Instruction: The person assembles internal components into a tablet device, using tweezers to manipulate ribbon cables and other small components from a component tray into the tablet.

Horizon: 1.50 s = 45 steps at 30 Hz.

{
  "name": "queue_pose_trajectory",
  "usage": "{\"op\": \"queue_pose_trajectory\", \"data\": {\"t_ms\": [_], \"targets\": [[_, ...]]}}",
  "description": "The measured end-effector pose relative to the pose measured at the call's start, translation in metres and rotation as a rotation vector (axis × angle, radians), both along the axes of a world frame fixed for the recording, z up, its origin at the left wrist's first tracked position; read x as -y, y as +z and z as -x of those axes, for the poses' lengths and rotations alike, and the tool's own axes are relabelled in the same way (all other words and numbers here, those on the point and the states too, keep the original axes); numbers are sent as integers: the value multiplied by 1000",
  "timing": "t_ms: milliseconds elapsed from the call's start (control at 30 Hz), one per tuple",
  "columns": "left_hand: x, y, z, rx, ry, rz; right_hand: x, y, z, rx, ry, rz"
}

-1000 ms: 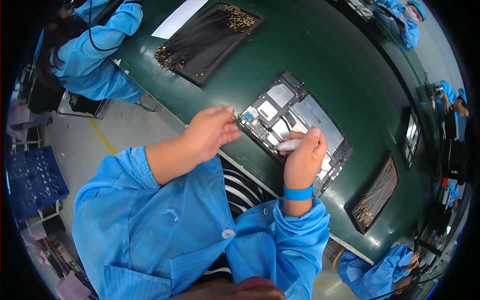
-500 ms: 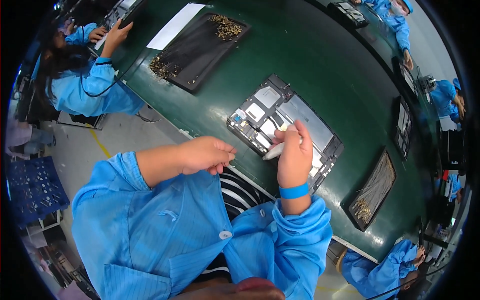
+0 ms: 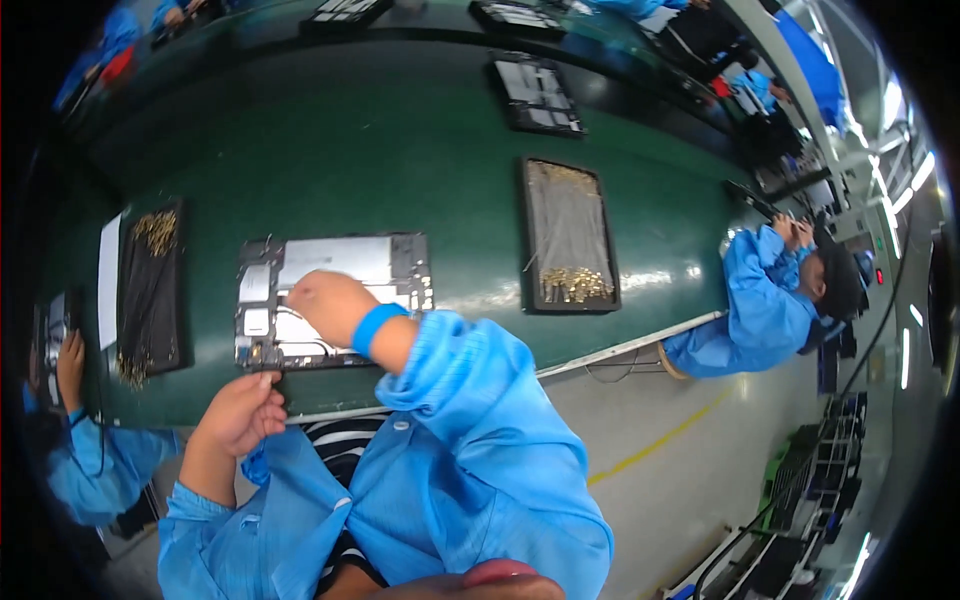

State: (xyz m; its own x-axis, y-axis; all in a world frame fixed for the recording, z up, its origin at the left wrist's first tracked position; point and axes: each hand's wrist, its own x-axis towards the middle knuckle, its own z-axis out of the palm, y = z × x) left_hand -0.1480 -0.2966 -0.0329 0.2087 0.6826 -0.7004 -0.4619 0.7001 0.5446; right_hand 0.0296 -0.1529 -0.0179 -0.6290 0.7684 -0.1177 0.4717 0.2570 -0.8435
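Observation:
An opened flat electronic device lies on the green table in front of me, its silver plate, white panels and dark circuit boards exposed. Over its middle is my right hand, a blue band round the wrist. Its fingers curl under, out of sight, so whatever they hold is hidden. At the device's near left corner, just off its edge, my left hand is closed with thumb and fingertips pinched together. Anything between them is too small to make out.
Left of the device stands a black tray of dark cables with gold ends, beside a white sheet. Right of it is another black tray of grey cables. Another opened device lies farther back. People in blue work at both sides.
My view has swung to the right. The right hand has turned over the device, and the white tapered tool in it earlier is now out of sight. The left hand stays pinched.

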Motion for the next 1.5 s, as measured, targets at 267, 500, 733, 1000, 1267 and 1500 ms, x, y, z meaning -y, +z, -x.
{"op": "queue_pose_trajectory", "data": {"t_ms": [267,500,733,1000,1267,1500], "targets": [[0,-13,25,376,-46,-44,-11,24,-195,808,-906,-472],[-10,-15,25,383,-44,67,2,6,-210,822,-975,-425],[-11,-15,21,411,-93,20,18,15,-225,550,-1189,-597],[-2,32,-3,-424,-710,-514,48,76,-139,-95,-963,-793],[-24,72,-71,-1133,-550,-1448,98,39,-84,-436,-136,259],[-13,40,-80,-977,-574,-1291,112,13,-82,-563,-247,593]]}}
